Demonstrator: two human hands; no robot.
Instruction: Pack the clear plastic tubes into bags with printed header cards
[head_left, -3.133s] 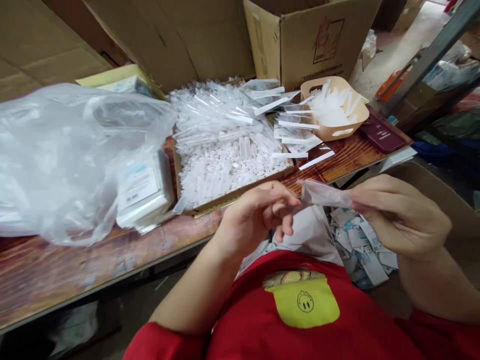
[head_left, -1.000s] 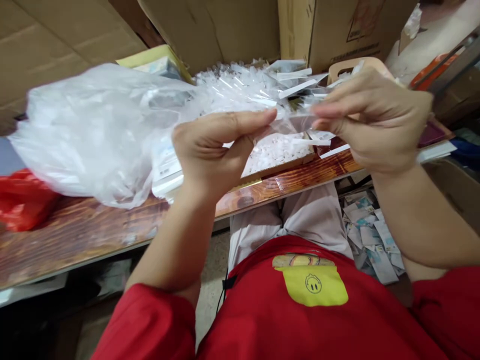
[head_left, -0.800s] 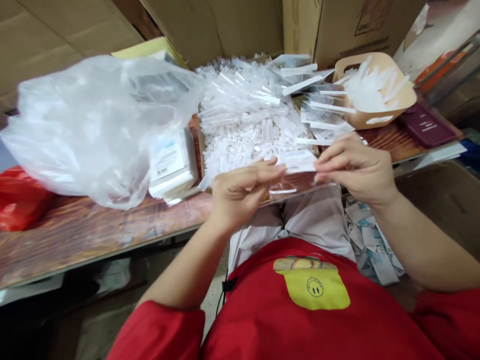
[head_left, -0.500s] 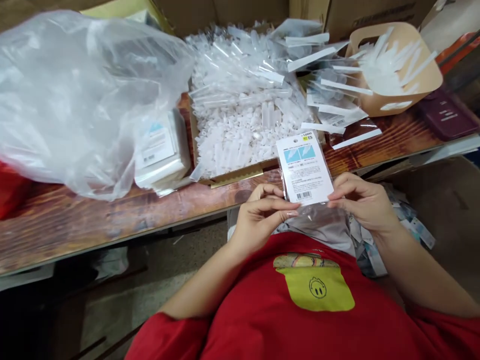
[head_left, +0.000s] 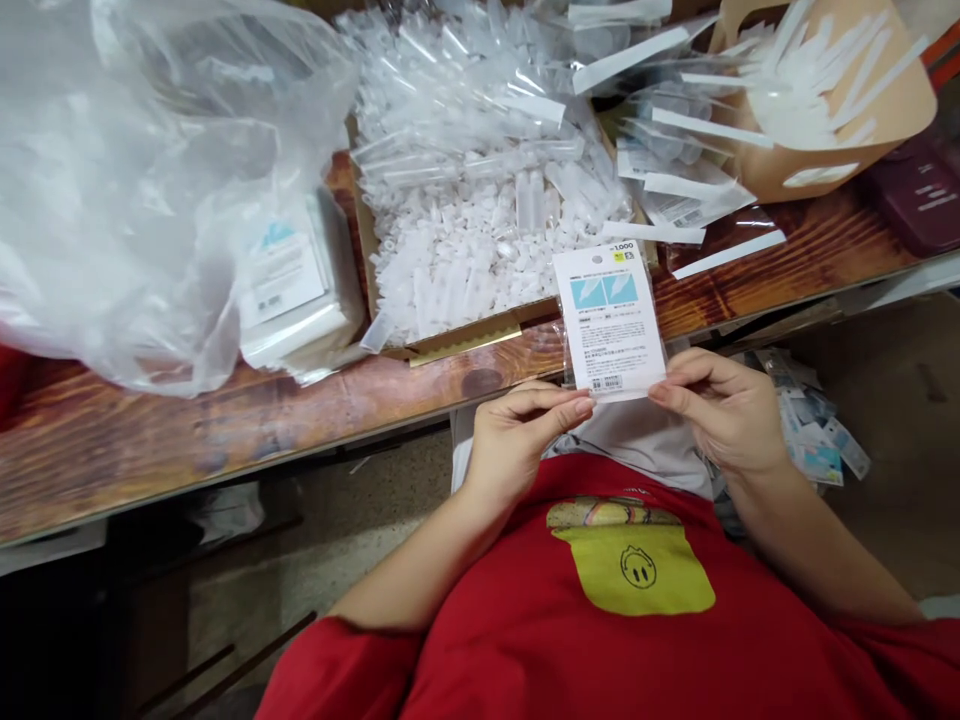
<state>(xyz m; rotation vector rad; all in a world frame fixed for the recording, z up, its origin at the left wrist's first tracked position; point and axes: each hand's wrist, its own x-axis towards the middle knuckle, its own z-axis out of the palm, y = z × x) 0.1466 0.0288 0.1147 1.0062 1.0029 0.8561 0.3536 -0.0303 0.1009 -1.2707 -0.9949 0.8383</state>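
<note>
Between both hands I hold a clear plastic packet with a white printed card inside, its barcode end towards me. My left hand pinches the lower left corner between thumb and fingers. The lower right corner is gripped by my right hand, thumb below and fingers above. At the packet's bottom edge the clear flap seen before no longer hangs down. Just beyond the packet is a shallow cardboard box heaped with small white plastic pieces and clear tubes.
On the wooden table, a stack of clear bags with cards stands left, beside a large translucent bag. Clear packets with white strips lie at right, near a tan bin of strips. Several finished-looking packets lie low at right.
The clear flap at the packet's lower edge has been folded out of sight, and my fingers now press along that edge. The view has shifted, so the table things appear higher.
</note>
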